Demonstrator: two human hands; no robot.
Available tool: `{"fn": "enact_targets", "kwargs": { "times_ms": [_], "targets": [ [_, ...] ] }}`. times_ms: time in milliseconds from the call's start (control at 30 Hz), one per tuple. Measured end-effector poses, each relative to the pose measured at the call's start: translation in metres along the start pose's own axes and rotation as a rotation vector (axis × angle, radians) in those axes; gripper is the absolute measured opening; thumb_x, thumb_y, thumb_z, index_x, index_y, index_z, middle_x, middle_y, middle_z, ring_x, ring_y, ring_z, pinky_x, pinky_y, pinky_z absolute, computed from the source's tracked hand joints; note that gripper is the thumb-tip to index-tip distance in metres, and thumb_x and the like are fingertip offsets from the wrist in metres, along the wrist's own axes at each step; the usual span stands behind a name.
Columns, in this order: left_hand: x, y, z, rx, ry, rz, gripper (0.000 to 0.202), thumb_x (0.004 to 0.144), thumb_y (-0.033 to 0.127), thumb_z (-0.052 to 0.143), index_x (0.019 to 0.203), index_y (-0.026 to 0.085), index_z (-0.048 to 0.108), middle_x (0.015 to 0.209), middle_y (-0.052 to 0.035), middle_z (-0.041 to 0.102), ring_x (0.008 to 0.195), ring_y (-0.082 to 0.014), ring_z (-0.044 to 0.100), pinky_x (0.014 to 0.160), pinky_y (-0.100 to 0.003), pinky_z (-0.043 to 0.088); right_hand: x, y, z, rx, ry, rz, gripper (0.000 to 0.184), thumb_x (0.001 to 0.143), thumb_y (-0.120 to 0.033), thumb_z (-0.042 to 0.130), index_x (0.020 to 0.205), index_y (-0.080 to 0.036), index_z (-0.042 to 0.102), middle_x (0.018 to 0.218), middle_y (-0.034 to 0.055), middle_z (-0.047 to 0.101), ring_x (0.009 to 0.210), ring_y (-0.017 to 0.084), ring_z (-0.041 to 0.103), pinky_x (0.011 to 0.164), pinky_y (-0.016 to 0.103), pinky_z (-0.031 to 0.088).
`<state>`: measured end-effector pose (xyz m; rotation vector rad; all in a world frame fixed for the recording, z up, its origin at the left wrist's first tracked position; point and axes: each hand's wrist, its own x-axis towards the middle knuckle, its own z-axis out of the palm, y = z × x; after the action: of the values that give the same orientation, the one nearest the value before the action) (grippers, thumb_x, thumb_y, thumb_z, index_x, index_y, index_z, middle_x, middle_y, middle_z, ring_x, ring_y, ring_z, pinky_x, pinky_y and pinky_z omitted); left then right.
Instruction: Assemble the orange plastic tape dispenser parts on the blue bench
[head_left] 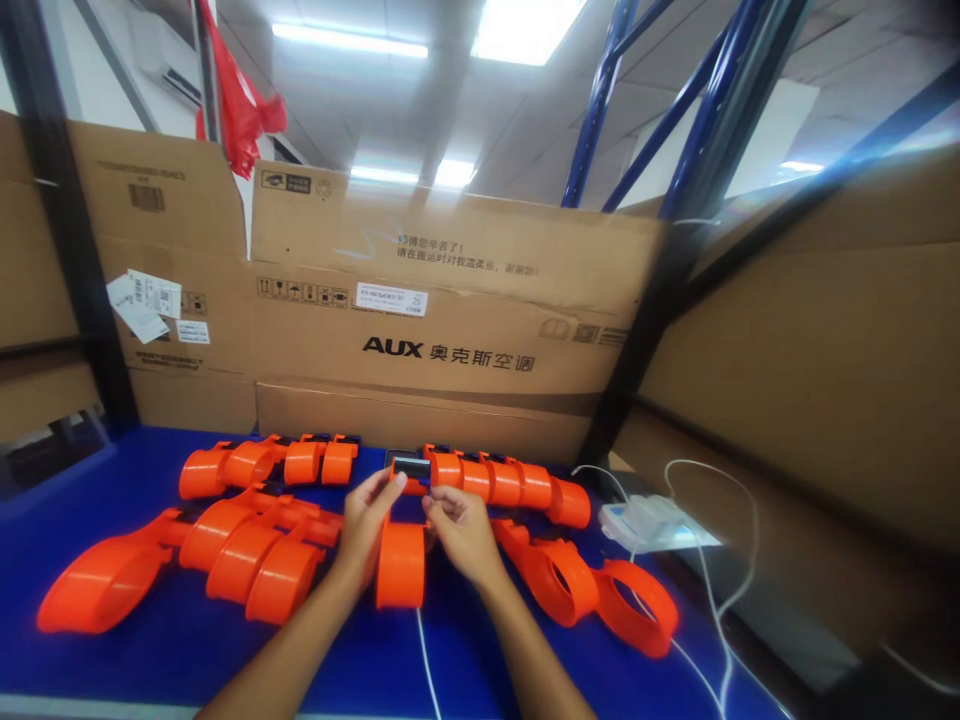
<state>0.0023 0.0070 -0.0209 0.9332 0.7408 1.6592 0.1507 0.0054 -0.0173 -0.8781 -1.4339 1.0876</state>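
Between my hands, near the middle of the table, is an orange plastic piece with a dark ribbed strip (412, 468) on top. My left hand (371, 510) grips its left side, the thumb lying along the strip's lower edge. With thumb and fingers pinched, my right hand (463, 525) holds its lower right corner. Just below the hands shows a wide orange ring (401, 567); whether it belongs to the held piece I cannot tell. Behind it, a row of orange rings with dark clips (504, 482) runs to the right.
More orange ring pieces (247, 560) lie at the left on the blue table (150, 675), others (637, 605) at the right. A white power strip (652, 522) with white cables sits at the right edge. Cardboard panels (450, 290) and dark posts (637, 330) enclose the table.
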Motion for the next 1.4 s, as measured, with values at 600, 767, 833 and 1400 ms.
{"fn": "enact_targets", "kwargs": {
  "times_ms": [600,767,833,1400],
  "targets": [
    [-0.002,0.001,-0.001,0.041,0.008,0.001,0.053,0.070,0.046,0.086,0.112,0.014,0.078,0.114,-0.0131,0.078,0.110,-0.0336,0.069,0.101,-0.043,0.048,-0.003,-0.011,0.002,-0.132,0.017,-0.081,0.027,0.084,-0.036,0.060,0.064,-0.019,0.062,0.050,-0.0040,0.052,0.047,0.013,0.048,0.046,0.023,0.037],
    [-0.001,-0.001,-0.001,0.044,-0.008,0.018,0.050,0.073,0.044,0.085,0.112,0.015,0.078,0.116,-0.0123,0.078,0.113,-0.0334,0.067,0.103,-0.043,0.046,0.000,-0.009,0.001,-0.164,0.024,-0.107,0.028,0.084,-0.036,0.060,0.062,-0.018,0.061,0.053,-0.0037,0.050,0.051,0.012,0.044,0.050,0.023,0.036],
    [-0.001,-0.001,-0.001,0.044,-0.011,0.020,0.049,0.073,0.043,0.084,0.112,0.015,0.078,0.116,-0.0118,0.078,0.114,-0.0332,0.067,0.103,-0.042,0.047,0.001,-0.009,0.001,-0.178,0.034,-0.115,0.029,0.083,-0.035,0.059,0.060,-0.018,0.059,0.054,-0.0040,0.049,0.052,0.012,0.042,0.050,0.023,0.034],
    [0.000,0.000,0.001,-0.002,0.005,0.014,0.045,0.068,0.039,0.087,0.106,0.016,0.079,0.110,-0.0100,0.079,0.107,-0.0312,0.069,0.096,-0.039,0.049,0.000,-0.014,0.004,-0.222,0.042,-0.123,0.031,0.083,-0.038,0.056,0.058,-0.020,0.057,0.054,-0.0033,0.050,0.050,0.012,0.042,0.050,0.024,0.033]
  ]
}}
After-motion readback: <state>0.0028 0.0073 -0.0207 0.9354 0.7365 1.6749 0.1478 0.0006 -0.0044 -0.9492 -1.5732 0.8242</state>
